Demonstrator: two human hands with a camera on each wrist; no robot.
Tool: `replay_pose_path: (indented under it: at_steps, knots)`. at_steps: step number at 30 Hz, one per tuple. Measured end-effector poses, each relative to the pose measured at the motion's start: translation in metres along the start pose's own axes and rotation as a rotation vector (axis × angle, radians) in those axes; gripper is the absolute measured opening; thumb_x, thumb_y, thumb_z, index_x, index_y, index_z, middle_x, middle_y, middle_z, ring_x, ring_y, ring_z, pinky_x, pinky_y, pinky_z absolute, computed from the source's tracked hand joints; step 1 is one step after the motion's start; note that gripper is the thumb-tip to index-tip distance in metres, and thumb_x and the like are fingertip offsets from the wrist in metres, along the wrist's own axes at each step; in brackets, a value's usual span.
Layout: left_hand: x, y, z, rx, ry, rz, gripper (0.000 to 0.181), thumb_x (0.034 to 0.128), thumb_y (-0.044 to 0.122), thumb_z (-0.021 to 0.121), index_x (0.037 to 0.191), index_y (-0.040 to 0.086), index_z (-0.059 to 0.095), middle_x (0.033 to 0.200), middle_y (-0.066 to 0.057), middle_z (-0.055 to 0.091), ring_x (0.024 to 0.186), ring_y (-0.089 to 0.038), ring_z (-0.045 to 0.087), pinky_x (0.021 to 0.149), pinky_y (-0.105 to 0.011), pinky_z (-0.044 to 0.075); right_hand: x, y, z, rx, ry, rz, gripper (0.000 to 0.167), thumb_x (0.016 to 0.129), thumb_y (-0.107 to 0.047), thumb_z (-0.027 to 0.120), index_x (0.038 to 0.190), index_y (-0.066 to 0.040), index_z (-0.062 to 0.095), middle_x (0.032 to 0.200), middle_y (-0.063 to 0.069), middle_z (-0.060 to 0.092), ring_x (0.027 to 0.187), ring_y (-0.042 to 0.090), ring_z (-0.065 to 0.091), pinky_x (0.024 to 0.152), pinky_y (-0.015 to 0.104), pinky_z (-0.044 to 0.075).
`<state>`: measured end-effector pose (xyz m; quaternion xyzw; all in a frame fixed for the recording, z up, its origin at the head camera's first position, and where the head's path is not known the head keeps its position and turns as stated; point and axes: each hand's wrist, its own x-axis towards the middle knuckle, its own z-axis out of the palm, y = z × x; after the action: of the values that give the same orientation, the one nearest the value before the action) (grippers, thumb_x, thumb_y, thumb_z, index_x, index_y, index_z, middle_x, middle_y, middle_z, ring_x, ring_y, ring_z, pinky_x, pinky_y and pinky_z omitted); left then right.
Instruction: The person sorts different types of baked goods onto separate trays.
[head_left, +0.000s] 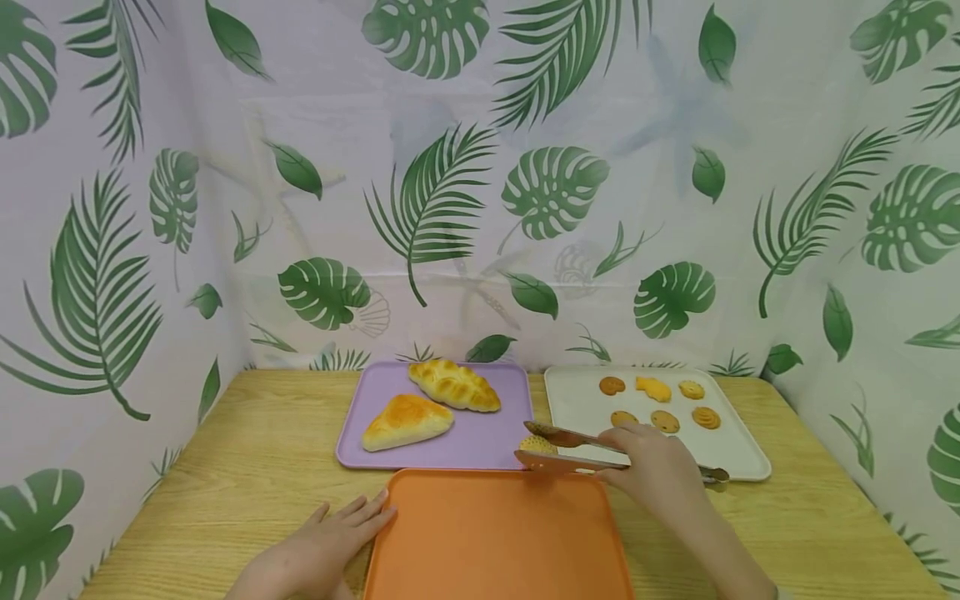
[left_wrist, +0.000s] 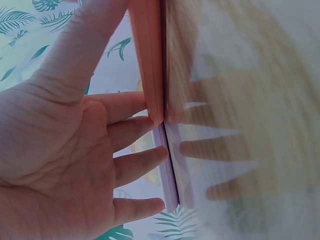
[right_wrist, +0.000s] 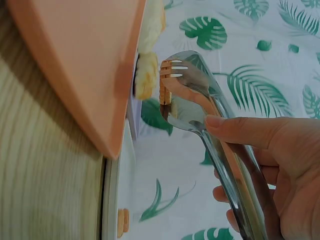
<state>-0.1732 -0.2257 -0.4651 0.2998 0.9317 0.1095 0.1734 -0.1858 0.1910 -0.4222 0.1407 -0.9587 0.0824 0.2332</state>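
Note:
My right hand [head_left: 656,467] holds metal tongs [head_left: 570,463], thumb on one arm and fingers round the other. Between the tongs' tips is a round yellow cookie [head_left: 537,445], above the gap between the trays; in the right wrist view the cookie [right_wrist: 165,87] shows edge-on, in layers. My left hand [head_left: 315,546] lies with straight, spread fingers at the left rim of an orange tray [head_left: 495,533]. In the left wrist view, fingertips of the left hand [left_wrist: 85,150] touch the edge of that tray.
Behind the orange tray, a purple tray [head_left: 487,442] bears a triangular bread [head_left: 407,421] and a ridged, croissant-like bread [head_left: 453,385]. A white tray [head_left: 577,396] to the right holds several cookies [head_left: 665,421]. A leaf-patterned cloth [head_left: 450,333] encloses the wooden table [head_left: 187,483].

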Motion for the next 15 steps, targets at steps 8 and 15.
replay_pose_path:
  at_steps: [8,15]
  knots:
    - [0.0,0.0,0.001,0.003,0.011,0.014,0.111,0.066,0.064,0.076,0.153,0.011,0.032,0.161,-0.012,0.027,0.146,-0.041,0.027,0.109,-0.072,0.023,0.004,0.027,0.002,-0.019,-0.045,0.089,0.04,0.07,-0.033,0.085,0.103,-0.012,0.074,0.092,0.002,0.069,0.07,0.018,0.062,0.051,0.029,0.043]
    - [-0.001,-0.001,0.001,0.003,0.036,0.03,0.113,0.0629,0.064,0.077,0.153,0.011,0.032,0.161,-0.014,0.027,0.146,-0.041,0.027,0.109,-0.073,0.022,0.008,0.047,0.012,-0.025,-0.071,0.141,0.045,0.072,-0.034,0.084,0.106,-0.008,0.073,0.099,0.008,0.071,0.082,0.028,0.068,0.054,0.035,0.049]
